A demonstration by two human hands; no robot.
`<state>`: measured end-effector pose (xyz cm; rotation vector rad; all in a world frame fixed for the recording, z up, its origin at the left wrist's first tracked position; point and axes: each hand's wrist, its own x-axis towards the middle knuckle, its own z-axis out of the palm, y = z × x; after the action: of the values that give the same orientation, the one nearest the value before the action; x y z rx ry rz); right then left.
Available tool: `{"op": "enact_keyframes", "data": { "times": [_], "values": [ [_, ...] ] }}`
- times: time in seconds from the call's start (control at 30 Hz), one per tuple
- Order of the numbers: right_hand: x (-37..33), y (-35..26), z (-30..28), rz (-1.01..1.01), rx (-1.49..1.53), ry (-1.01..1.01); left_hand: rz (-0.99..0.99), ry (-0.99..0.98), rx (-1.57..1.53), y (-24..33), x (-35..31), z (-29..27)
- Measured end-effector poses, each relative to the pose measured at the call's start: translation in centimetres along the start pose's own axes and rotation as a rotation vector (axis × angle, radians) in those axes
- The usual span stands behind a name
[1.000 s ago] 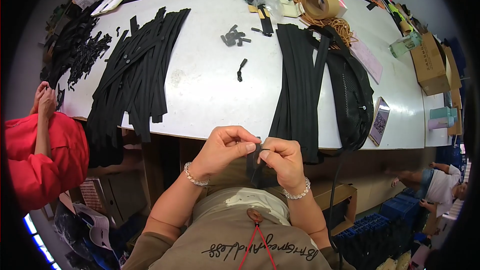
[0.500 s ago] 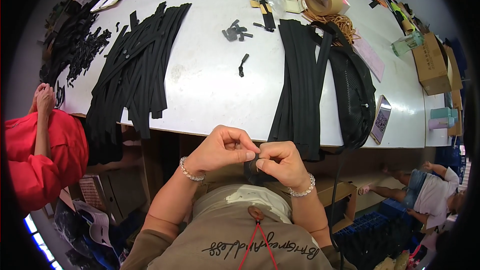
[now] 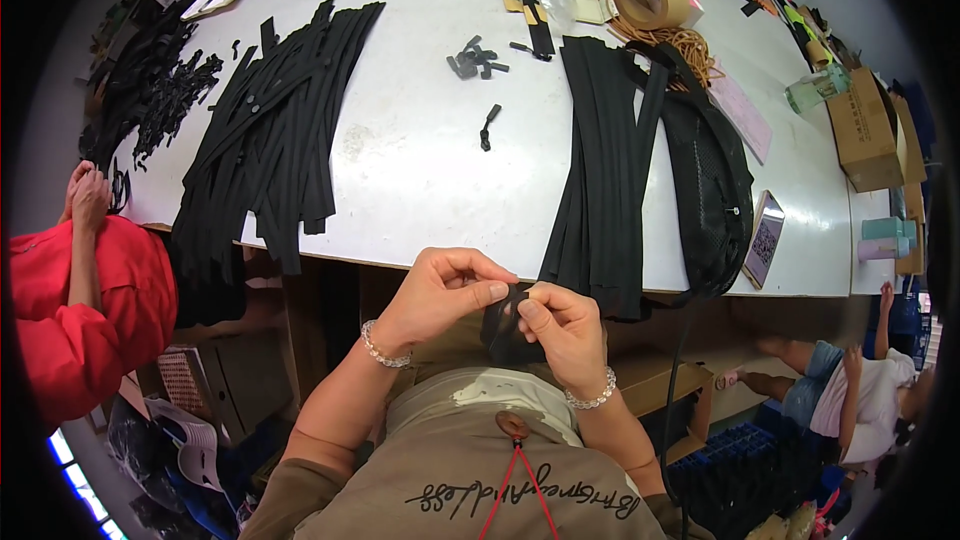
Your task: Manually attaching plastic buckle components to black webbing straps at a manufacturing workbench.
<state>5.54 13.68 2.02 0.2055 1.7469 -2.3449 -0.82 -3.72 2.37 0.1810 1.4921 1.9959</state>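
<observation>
Just off the table's near edge, my left hand (image 3: 445, 290) pinches the upper end of a black strip (image 3: 505, 325) between thumb and fingertips. My right hand (image 3: 568, 328) is closed on the same end, its thumb and forefinger close to the left fingertips. The strip looks like zipper tape and hangs down in front of my lap; any small part at its tip is hidden by my fingers. On the table ahead lies one black cord pull (image 3: 490, 128), with a small heap of dark pull ends (image 3: 478, 62) beyond it.
Long black strips lie in a pile (image 3: 275, 120) to the left and a bundle (image 3: 600, 170) to the right. Beside that bundle are a black mesh bag (image 3: 710, 190) and a phone (image 3: 764, 240). A tape roll (image 3: 650, 0) stands farther back. A person in red (image 3: 95, 310) works at left.
My right hand has turned and shifted slightly, its thumb now raised. More of the black strip shows between my hands. At far right, the person in white has moved an arm.
</observation>
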Motion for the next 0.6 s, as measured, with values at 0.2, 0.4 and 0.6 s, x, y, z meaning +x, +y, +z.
{"op": "enact_keyframes", "data": {
  "times": [0.2,0.4,0.6],
  "values": [
    [-0.07,0.70,0.38,-0.020,0.075,0.038,-0.039,-0.011,-0.070,-0.32,-0.04,-0.11],
    [0.35,0.55,0.65,-0.224,-0.124,0.049,-0.081,-0.055,-0.140,-0.76,-0.05,-0.19],
    [0.35,0.78,0.57,-0.258,-0.143,0.042,-0.125,-0.079,-0.141,-0.95,-0.07,-0.23]
  ]
}}
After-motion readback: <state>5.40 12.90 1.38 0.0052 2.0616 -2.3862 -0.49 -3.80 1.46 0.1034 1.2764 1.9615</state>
